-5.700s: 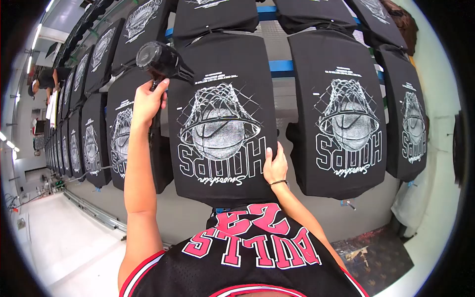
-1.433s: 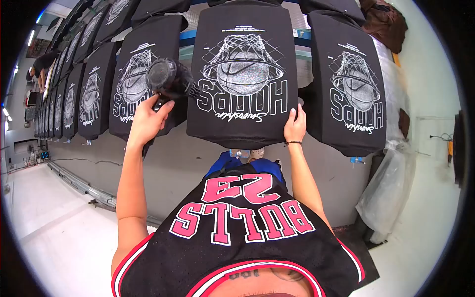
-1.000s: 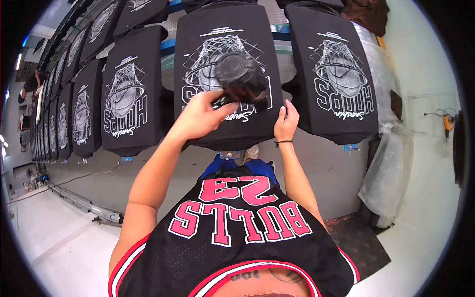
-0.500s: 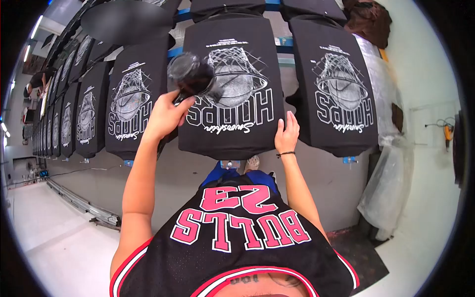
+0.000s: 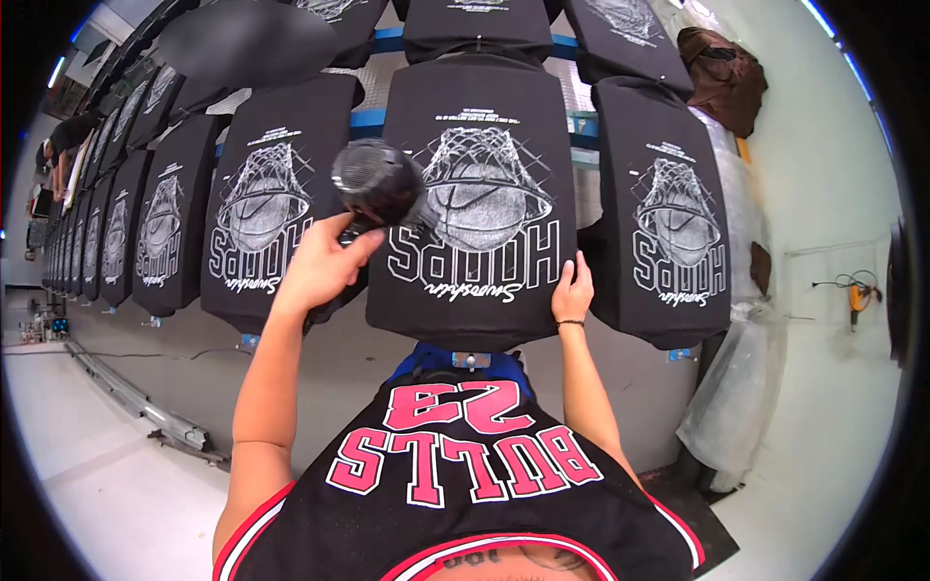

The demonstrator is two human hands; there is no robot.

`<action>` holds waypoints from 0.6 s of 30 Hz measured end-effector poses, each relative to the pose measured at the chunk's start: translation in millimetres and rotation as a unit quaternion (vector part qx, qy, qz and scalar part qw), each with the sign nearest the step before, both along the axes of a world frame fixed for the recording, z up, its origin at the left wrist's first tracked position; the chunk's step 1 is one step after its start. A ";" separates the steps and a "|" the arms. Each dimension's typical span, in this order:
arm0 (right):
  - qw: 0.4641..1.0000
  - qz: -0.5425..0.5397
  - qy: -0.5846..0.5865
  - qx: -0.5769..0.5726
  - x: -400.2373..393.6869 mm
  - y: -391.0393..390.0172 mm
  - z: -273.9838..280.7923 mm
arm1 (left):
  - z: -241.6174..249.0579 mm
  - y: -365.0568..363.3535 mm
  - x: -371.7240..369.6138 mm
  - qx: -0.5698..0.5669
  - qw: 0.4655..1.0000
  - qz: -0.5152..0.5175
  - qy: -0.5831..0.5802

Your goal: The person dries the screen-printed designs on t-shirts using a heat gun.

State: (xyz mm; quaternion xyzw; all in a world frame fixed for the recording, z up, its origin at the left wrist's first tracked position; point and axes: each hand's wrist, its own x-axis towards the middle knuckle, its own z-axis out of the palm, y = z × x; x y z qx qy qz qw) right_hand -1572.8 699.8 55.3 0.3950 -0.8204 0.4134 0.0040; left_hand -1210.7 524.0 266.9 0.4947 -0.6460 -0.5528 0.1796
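Note:
My left hand (image 5: 327,263) is closed round the handle of a black hair dryer (image 5: 376,182), held above the left part of a black T-shirt (image 5: 465,324). The shirt is stretched over a flat board and bears a white print of a basketball in a net, with upside-down lettering. The dryer's nozzle points rightward over the print and hides a bit of its left side. At the shirt's lower right edge rests my right hand (image 5: 573,293), fingers stretched out and holding nothing.
More printed black shirts on boards stand in a row, one at right (image 5: 668,315) and several leftward. Blue rails (image 5: 373,118) run behind. Clear plastic sheeting (image 5: 727,397) hangs at right; an orange tool (image 5: 856,295) hangs on the wall. Another person (image 5: 68,140) bends far left.
The view has tilted and shifted, so the shirts sit lower in it. My left hand still holds the dryer over the print's left side; my right hand stays at the shirt's right edge.

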 end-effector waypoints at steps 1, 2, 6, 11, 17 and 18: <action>1.000 -0.010 0.001 0.001 1.0 0.0 1.5 | 5.1 -1.5 -10.7 -0.004 0.999 -0.032 -0.016; 1.000 -0.021 -0.017 0.006 1.4 -0.4 2.5 | 9.4 -3.9 -21.0 -0.010 0.997 -0.067 -0.034; 0.999 -0.052 -0.005 -0.009 2.2 1.7 -2.2 | 6.9 -10.9 -62.4 0.012 0.990 -0.138 -0.011; 0.997 -0.078 0.023 -0.004 7.4 7.9 1.2 | 2.6 -29.7 -109.9 -0.011 0.985 -0.173 0.013; 0.995 -0.078 0.058 -0.002 5.2 7.6 -6.1 | -5.9 -38.0 -89.2 -0.036 0.989 -0.137 0.050; 0.995 -0.083 0.048 0.016 5.0 7.9 -3.6 | -13.5 -38.9 -77.3 -0.028 0.990 -0.125 0.052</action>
